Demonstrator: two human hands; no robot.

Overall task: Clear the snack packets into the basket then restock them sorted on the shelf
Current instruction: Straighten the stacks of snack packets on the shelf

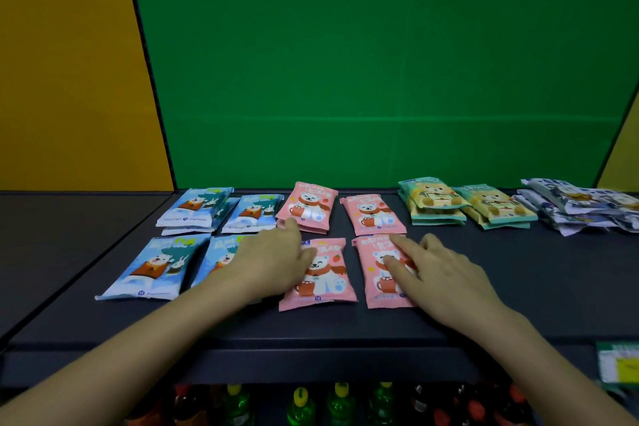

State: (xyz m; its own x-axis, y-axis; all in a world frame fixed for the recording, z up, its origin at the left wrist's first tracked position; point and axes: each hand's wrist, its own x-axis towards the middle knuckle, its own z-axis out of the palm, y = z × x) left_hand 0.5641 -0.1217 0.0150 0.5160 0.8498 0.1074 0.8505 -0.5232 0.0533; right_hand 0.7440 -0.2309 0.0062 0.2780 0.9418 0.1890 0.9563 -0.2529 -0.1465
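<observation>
The head camera looks down on a flat dark shelf board [518,287]. Soft plastic snack packets lie on it, one colour in each group. Blue packets with a bear and a rabbit [155,266] lie on the left. Pink packets with a white bear sit in the middle, two back pink packets [311,206] and two at the front. Yellow-and-teal packets with a brown bear [435,201] are stacked to the right. A pile of white-and-blue packets [581,207] is at the far right. All lie face up, so the pictures are easy to see. I think the sorting is nearly done. No basket shows.

The left hand [273,259] lies flat, with fingers straight and a little spread. It holds nothing. Its fingers rest on the left edge of the front-left pink packet [328,280]. One finger reaches up to the bottom of a back pink packet.

The right hand [439,266] is flat too, with fingers spread. It presses on the front-right pink packet [375,290] and grips nothing.

Flat hands can slide a slippery packet without lifting it. So they are likely nudging the two front pink ones into a neat row.

Under the shelf stand bottles with coloured caps [301,405].
</observation>
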